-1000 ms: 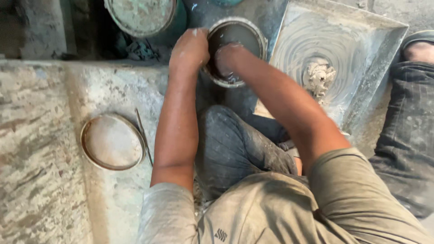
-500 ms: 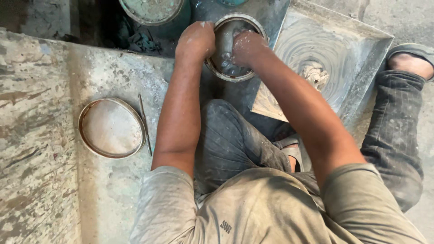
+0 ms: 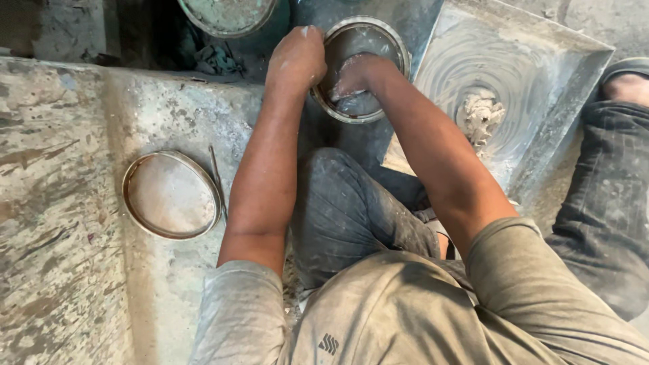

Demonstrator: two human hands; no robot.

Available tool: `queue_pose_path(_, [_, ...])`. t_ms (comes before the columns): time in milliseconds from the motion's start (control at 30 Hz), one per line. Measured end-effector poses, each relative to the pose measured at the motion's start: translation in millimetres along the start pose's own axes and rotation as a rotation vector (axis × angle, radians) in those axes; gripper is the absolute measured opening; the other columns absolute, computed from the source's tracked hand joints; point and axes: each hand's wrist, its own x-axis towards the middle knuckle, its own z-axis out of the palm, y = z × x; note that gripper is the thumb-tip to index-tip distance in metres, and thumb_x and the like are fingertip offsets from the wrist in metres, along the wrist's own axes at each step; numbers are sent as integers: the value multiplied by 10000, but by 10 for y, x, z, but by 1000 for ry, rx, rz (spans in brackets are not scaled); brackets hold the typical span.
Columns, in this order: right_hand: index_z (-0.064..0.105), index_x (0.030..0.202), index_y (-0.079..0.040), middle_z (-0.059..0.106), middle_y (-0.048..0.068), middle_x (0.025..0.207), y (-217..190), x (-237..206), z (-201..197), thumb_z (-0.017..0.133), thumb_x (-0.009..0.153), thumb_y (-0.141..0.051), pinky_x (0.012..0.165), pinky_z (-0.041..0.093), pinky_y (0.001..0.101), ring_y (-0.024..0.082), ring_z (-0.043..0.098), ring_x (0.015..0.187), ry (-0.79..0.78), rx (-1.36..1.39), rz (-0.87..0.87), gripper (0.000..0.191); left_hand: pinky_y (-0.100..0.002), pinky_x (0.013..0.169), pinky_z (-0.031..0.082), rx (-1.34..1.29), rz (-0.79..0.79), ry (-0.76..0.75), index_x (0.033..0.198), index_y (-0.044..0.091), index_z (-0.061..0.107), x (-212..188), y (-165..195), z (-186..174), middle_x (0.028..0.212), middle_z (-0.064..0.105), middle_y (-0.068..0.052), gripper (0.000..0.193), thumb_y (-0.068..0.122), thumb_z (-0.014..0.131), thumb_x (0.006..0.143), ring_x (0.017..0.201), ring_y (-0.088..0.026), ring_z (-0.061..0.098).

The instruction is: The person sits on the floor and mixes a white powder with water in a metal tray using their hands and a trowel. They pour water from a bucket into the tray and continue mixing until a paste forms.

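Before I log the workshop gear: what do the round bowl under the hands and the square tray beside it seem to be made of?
The round bowl looks like metal: a thin, dull shiny rim, dark inside, smeared with grey paste. The left hand grips its rim; the right hand presses inside. The square tray may be sheet metal or cement; a swirled grey coating hides its surface.

Left hand (image 3: 297,59) grips rim of round metal bowl (image 3: 389,42); right hand (image 3: 351,76) fills bowl interior. Square tray (image 3: 574,74) with paste lump (image 3: 481,116) flanks it rightward. Green bucket (image 3: 226,17) crowds upper left. Open slab (image 3: 61,257) lies leftward, save shallow pan (image 3: 170,195) and thin rod (image 3: 216,177).
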Motion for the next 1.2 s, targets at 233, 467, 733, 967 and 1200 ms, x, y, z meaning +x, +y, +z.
queue_pose_path(233, [767, 1198, -129, 709, 131, 1267, -6, 66, -81, 665, 845, -554, 962, 509, 485, 334, 671, 1124, -225, 310, 97, 563, -504, 878, 554, -21, -81, -6, 952, 6, 743, -4, 24, 23, 1016, 709, -268, 166, 31, 668, 805, 1004, -430, 687])
queue_pose_path(467, [780, 1150, -105, 735, 111, 1175, 153, 24, -82, 727, 818, -484, 905, 523, 449, 284, 682, 1045, -296, 648, 99, 506, -519, 846, 554, -47, -47, 68, 956, 10, 743, -42, 38, 26, 1014, 715, -261, 177, 33, 674, 795, 986, -445, 685])
queue_pose_path(733, [794, 1094, -78, 765, 88, 1069, 156, -19, -128, 798, 788, -403, 840, 538, 407, 227, 694, 955, -295, 879, 102, 447, -506, 860, 569, -35, -50, 69, 1004, 26, 754, 89, 26, 126, 1036, 727, -240, 201, 105, 587, 925, 996, -425, 705])
queue_pose_path(967, [780, 1096, -63, 784, 114, 1006, 234, -454, -484, 849, 744, -375, 794, 543, 400, 225, 710, 894, 10, 568, -58, 475, -518, 824, 564, -26, -73, 186, 991, 34, 733, 84, -37, -33, 1002, 730, -234, 208, 110, 566, 892, 958, -432, 711])
queue_pose_path(1200, [703, 1270, -31, 748, 153, 1092, 476, -1370, -816, 803, 823, -417, 790, 556, 385, 233, 705, 913, 374, 505, -305, 599, -564, 788, 550, -102, -122, 431, 1090, 74, 701, 120, -138, -88, 995, 738, -224, 265, 74, 546, 874, 936, -457, 702])
